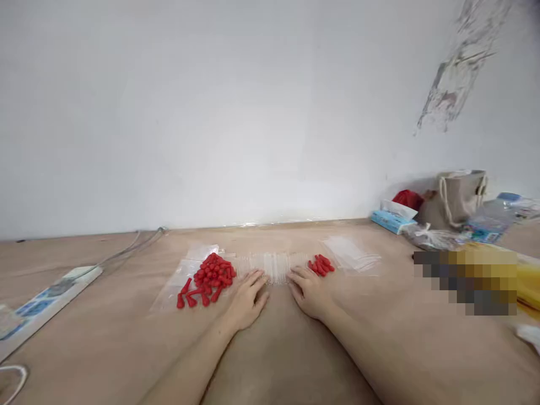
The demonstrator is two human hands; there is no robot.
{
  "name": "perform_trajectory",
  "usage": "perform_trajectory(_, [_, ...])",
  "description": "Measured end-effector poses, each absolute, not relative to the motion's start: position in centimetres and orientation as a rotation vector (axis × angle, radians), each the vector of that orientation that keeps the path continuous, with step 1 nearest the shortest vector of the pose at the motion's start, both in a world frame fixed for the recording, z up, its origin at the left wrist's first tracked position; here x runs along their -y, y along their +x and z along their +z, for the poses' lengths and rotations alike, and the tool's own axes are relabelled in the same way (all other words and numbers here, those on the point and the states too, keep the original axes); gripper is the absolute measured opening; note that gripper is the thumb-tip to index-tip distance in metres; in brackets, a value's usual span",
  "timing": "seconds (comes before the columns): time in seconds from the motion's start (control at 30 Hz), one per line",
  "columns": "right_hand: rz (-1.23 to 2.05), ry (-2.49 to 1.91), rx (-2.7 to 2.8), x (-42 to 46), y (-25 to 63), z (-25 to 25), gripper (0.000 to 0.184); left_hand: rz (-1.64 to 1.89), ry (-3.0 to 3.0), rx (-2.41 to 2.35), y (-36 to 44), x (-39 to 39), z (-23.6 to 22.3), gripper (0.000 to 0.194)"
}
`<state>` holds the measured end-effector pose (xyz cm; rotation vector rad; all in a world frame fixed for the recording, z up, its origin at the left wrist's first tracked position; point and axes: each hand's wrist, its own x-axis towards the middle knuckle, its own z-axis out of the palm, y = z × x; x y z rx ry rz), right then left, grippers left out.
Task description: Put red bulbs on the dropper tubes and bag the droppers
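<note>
My left hand (248, 298) lies flat on the table, fingers stretched out, at the near left edge of a row of clear, thin strips or tubes (276, 265). On the other side of that row, my right hand (307, 289) rests the same way with its fingers apart. Left of my left hand, a pile of small red bulb-shaped pieces (213, 273) sits on a clear plastic bag (169, 289). A smaller group of red pieces (321, 265) lies just beyond my right hand. What the clear pieces are exactly is too blurred to tell.
Clear plastic bags (352, 253) lie at the right. A white power strip (46, 306) with a cable is on the left. Toward the back right stand a blue tissue pack (392, 220), a beige drawstring bag (453, 197) and a plastic bottle (491, 219). A white wall (253, 112) closes off the back.
</note>
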<state>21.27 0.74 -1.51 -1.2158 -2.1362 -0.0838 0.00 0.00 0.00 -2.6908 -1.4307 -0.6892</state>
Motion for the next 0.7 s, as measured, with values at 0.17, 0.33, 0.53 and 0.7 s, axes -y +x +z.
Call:
perform_trajectory(0.17, [-0.057,-1.21,2.135,-0.91,21.14,-1.5,0.03,-0.756,-2.686,1.405,-0.12,-0.03,-0.25,0.038])
perform_trajectory(0.33, [-0.025,-1.221,2.155,-1.02,21.36,-1.8,0.031,-0.825,-2.691,1.369,-0.17,-0.2,-0.52,0.039])
perform_trajectory(0.53, [0.033,-1.205,2.154,-1.07,21.5,-1.92,0.031,-0.878,-2.67,1.358,-0.01,-0.03,-0.48,0.038])
perform_trajectory(0.7, [-0.009,-1.185,2.143,-0.82,21.5,-1.66,0.029,-0.954,-2.472,1.469,0.53,-0.22,0.35,0.029])
